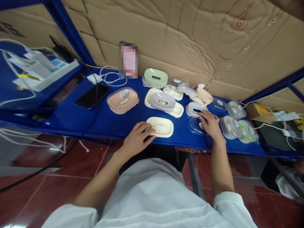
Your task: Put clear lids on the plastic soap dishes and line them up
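Two bare hands rest at the near edge of a blue desk strewn with plastic soap dishes. The left hand lies on the near-left end of a cream soap dish, its fingers curled loosely over the rim and touching it, though not clamped around it; this dish sits at the front edge of the desk, right before the person. The right hand is spread flat, fingers apart, on a clear lid just to the right of the cream dish, with its fingertips reaching toward a white dish just behind. Farther back sit a grey dish stacked on cream trays, a peach dish under a clear cover to the left, and a green dish by the cardboard wall. To the right of the right hand lie a grey-lidded dish and a green one under a clear cover, with more clear-covered dishes behind them. A black phone lies at the left of the desk beside a coil of white cable.
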`<state>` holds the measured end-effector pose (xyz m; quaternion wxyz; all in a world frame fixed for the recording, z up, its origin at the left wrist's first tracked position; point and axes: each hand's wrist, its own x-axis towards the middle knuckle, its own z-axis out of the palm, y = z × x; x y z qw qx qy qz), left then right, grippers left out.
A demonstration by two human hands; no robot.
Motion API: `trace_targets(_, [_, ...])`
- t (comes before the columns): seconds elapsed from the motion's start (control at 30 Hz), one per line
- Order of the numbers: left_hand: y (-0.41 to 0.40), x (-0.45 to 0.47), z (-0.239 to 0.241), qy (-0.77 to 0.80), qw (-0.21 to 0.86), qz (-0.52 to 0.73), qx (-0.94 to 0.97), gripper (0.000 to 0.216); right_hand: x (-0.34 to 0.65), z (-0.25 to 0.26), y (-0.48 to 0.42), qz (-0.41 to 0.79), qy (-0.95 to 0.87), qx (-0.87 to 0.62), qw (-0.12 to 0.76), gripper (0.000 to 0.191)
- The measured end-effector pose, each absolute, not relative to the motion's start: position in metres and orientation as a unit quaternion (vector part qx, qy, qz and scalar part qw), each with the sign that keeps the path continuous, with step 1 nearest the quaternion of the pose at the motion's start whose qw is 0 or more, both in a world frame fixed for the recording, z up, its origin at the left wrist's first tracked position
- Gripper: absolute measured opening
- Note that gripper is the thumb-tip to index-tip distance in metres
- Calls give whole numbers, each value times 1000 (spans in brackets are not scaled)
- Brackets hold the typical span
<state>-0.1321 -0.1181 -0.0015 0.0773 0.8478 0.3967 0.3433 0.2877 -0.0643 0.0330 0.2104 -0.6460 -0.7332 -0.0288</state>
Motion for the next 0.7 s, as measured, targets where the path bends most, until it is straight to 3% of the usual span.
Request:
trace_targets(0.1, [-120,-133,-1,404,94,352,839,30,276,46,-45,-35,-756,-622,202,37])
trace_targets(0.27, [-123,-134,-2,432,128,350,821,50,226,56,-78,-87,-773,-560,284,37])
trace_targets(0.43, [-122,-134,-2,426,110,356,824,62,156,41,-128,-10,-866,-429,259,31])
trace_targets(0.53, [-120,-135,-1,411,89,349,838,61,129,33,-131,13,-878,-418,234,34])
trace_targets(0.7, [-116,-137,-3,404,103,362,834,41,115,28,-121,45,-886,-397,233,33])
